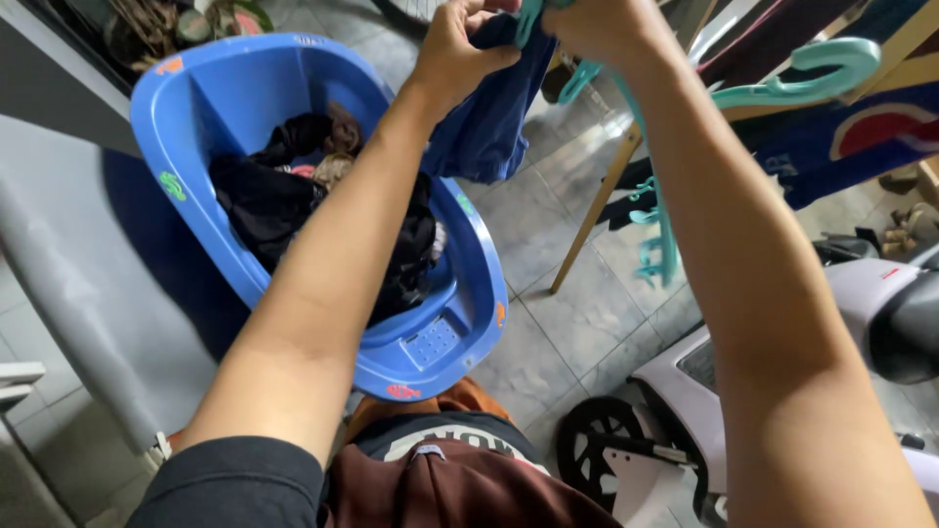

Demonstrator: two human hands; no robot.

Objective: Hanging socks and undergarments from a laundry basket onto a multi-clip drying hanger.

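Dark blue garment [484, 117], hanging at the twelve o'clock edge of the view, is being fitted onto a teal plastic hanger [597, 73]. The left hand [455, 49] is pinching the cloth's upper edge, fingers closed on the fabric; the right hand [597, 24] is closing around the hanger's top together with the cloth, though its fingertips are cut off by the frame. The step in hand appears to be threading the hanger into the garment; the next move likely calls for keeping the fabric taut while it is being seated over the hanger's shoulder. More teal hangers [650, 235] are dangling at two o'clock, below the right forearm, beside a wooden rack leg [597, 210]. A blue plastic tub [176, 127], holding dark laundry [269, 196], is resting at ten o'clock on a grey surface [78, 264]. Grey floor tiles [577, 313] are lying underneath, and a white scooter [685, 411] is standing at four o'clock. Hung clothes [851, 137] are filling the two o'clock corner.
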